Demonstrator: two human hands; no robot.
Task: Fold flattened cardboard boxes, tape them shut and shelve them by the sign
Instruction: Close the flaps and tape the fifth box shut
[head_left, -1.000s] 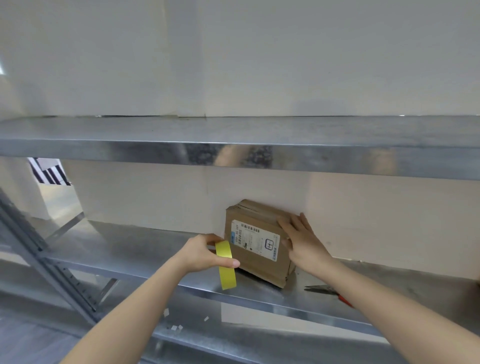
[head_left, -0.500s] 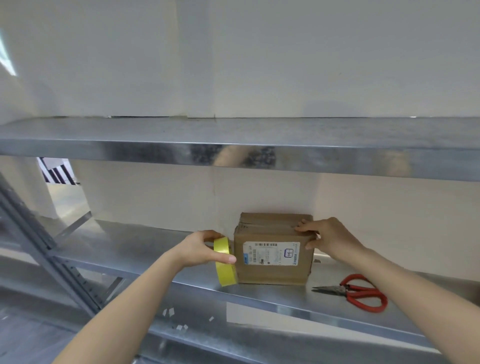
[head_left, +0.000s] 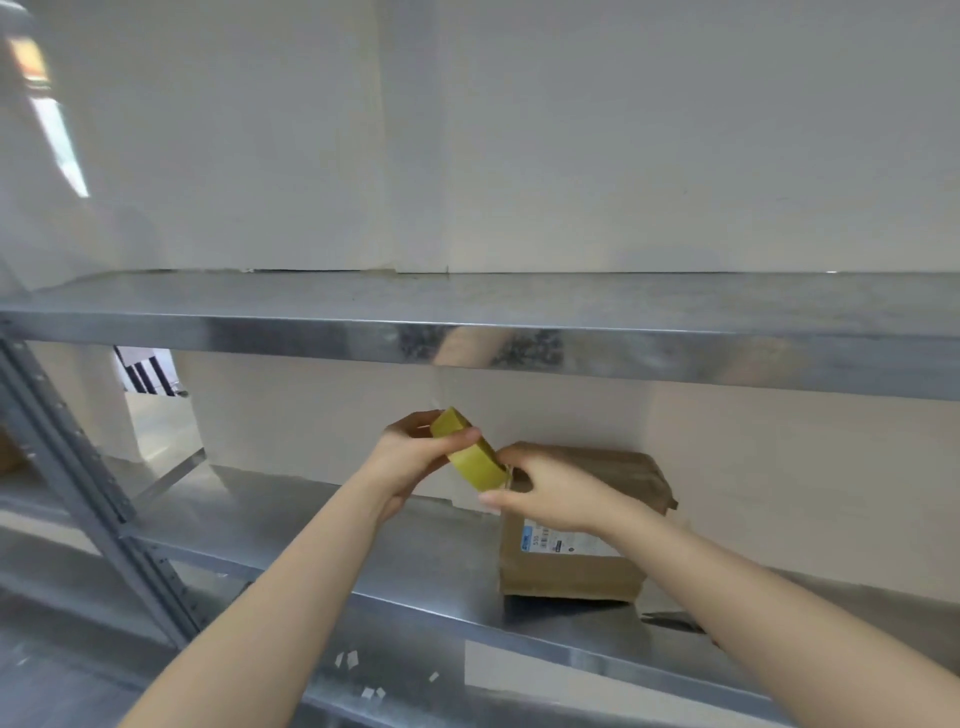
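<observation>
A small brown cardboard box (head_left: 587, 566) with a white label on its front stands on the middle metal shelf (head_left: 415, 561) against the wall. My left hand (head_left: 415, 457) grips a roll of yellow tape (head_left: 470, 449) and holds it raised above the shelf, left of the box. My right hand (head_left: 545, 491) is at the lower right end of the roll, in front of the box's top left corner, and its fingers pinch the tape there. My right forearm hides part of the label.
An upper metal shelf (head_left: 519, 332) runs across just above my hands. The blades of scissors (head_left: 672, 621) lie on the middle shelf right of the box, mostly behind my right arm. A grey upright post (head_left: 88, 493) stands at the left. Small white scraps (head_left: 353, 660) lie on the lower shelf.
My left hand lifted the tape roll off the shelf and tilted it. My right hand left the box's top edge and came to the roll. The box stayed put.
</observation>
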